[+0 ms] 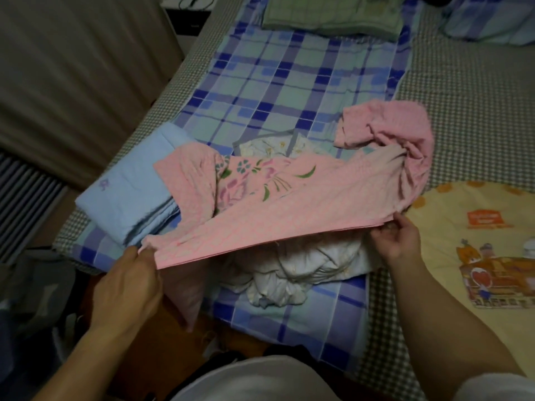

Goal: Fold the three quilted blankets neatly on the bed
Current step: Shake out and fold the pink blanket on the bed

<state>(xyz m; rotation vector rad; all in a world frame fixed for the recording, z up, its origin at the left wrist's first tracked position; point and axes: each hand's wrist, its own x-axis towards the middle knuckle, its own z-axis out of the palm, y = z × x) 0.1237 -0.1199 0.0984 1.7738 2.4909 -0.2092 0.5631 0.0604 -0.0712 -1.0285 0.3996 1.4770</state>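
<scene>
A pink quilted blanket (318,198) with a flower print is stretched above the bed between my hands. My left hand (127,285) pinches its near left corner. My right hand (396,238) pinches the near right edge, where the layers line up. The far end of the pink blanket is bunched at the right. Under it lies a crumpled white blanket (289,273). A light blue blanket (127,192) lies folded at the left, partly under the pink one.
The bed carries a blue plaid sheet (289,82) over a checked cover (463,96). A folded green cloth (333,15) lies at the far end. A yellow cartoon-print quilt (477,256) lies at the right. A curtain (72,68) hangs left of the bed.
</scene>
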